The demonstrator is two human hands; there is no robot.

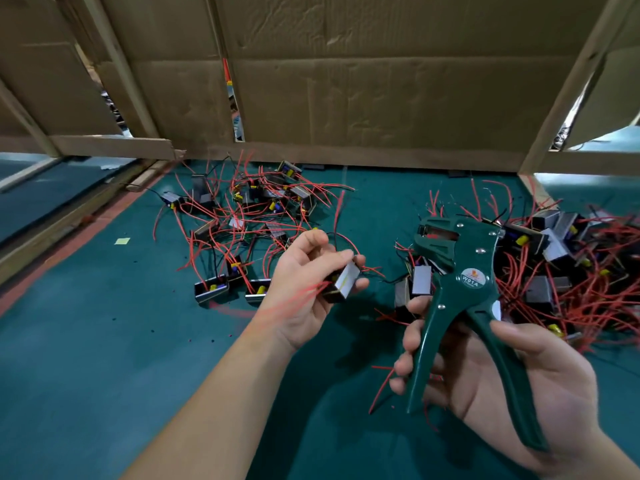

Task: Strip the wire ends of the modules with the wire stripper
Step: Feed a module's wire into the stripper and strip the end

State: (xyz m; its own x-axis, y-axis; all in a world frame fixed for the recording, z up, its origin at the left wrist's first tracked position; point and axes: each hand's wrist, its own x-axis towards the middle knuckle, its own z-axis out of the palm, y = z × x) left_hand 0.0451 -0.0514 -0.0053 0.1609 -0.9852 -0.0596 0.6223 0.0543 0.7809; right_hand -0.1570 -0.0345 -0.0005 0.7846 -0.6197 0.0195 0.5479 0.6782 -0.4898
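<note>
Right hand (502,372) curls round both handles of the one green wire stripper (460,292), handles spread, long axis running 5 to 11 o'clock. Left hand (304,292) pinches one module (341,284) at 9 o'clock of the stripper's head, near it but apart; its red wires trail blurred toward 8. Two heaps of modules lie beyond: far heap (252,216) at 11, right heap (571,268) at 3 — too tangled to count
</note>
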